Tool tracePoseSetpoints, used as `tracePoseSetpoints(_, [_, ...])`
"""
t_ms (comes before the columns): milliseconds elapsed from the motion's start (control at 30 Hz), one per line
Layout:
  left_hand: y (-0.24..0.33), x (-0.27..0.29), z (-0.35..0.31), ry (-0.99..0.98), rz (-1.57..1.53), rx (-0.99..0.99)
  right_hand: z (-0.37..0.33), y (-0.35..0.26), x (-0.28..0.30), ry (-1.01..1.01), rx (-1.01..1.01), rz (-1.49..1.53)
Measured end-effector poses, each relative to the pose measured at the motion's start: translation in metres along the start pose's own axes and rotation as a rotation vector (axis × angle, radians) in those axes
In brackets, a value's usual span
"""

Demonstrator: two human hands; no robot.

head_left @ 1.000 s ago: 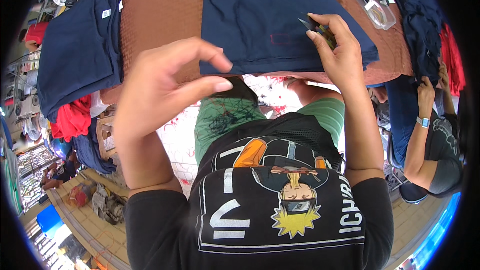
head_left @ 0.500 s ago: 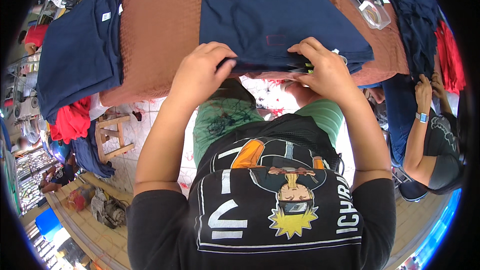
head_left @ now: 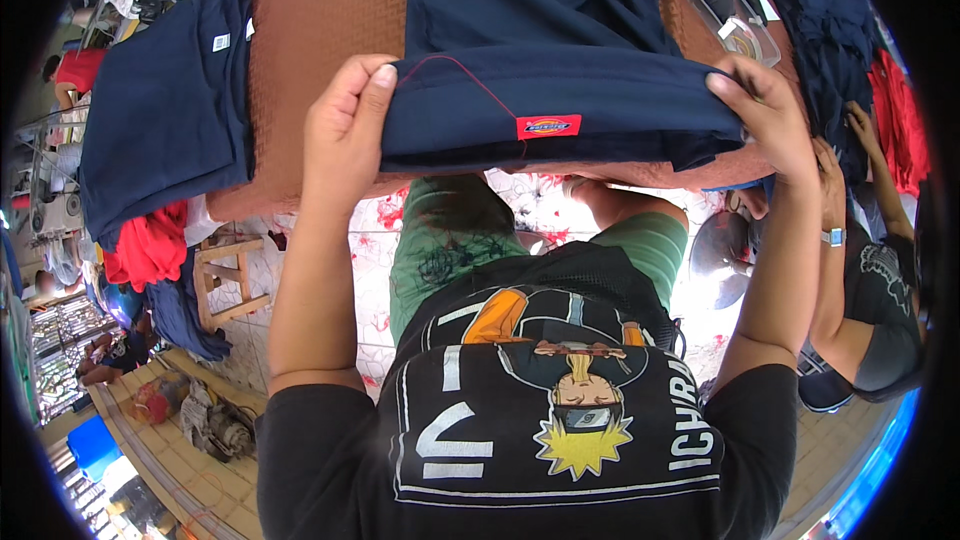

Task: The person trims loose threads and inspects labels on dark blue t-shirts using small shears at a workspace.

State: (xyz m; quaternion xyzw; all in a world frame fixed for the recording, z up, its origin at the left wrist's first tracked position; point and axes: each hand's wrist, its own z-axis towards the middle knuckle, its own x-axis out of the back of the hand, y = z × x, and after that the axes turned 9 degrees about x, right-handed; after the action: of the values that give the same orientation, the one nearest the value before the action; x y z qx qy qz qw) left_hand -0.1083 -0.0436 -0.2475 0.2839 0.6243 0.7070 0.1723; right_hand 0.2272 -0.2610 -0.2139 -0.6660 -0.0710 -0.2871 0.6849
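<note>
A navy blue garment lies across the brown-covered work surface, its near edge turned up as a long folded band. My left hand pinches the band's left end, thumb on top. At the right end, my right hand grips the cloth between thumb and fingers. The band is stretched out between them. Midway along it sits a small red label, and a loose red thread curves from the label toward my left hand. Part of my right hand's fingers is hidden.
A folded navy garment lies to the left, with red cloth hanging beneath. A clear plastic box stands at the far right. Beside me on the right, a co-worker's forearm reaches toward dark cloth. A wooden frame stands on the floor.
The garment's near edge has been turned up, bringing the red label and thread into view. My hands have moved apart to its two ends. Green-and-black objects by my right hand no longer show.
</note>
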Motion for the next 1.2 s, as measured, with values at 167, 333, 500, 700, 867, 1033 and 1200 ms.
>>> tracePoseSetpoints(167, [-0.03,-0.012,0.021,0.07,0.633,-0.124,0.025,0.043,-0.042,0.275,0.139,-0.574])
tracePoseSetpoints(333, [-0.001,-0.03,0.021,-0.039,0.745,-0.394,0.03,-0.008,-0.083,0.278,0.155,-0.353])
tracePoseSetpoints(500, [-0.029,-0.054,0.03,-0.213,0.812,-0.447,0.031,-0.006,-0.14,0.063,0.264,-0.025])
tracePoseSetpoints(700, [-0.032,-0.057,0.028,-0.188,0.757,-0.358,0.027,0.013,-0.147,0.021,0.284,-0.085])
tracePoseSetpoints(867, [-0.024,-0.058,0.022,-0.181,0.715,-0.284,0.026,0.007,-0.15,0.028,0.306,-0.163])
tracePoseSetpoints(1033, [-0.018,-0.063,0.018,-0.156,0.621,-0.39,0.026,0.0,-0.151,0.069,0.354,-0.26])
tracePoseSetpoints(1200, [-0.031,-0.065,0.003,-0.268,0.559,-0.336,0.022,0.006,-0.146,0.135,0.302,-0.129])
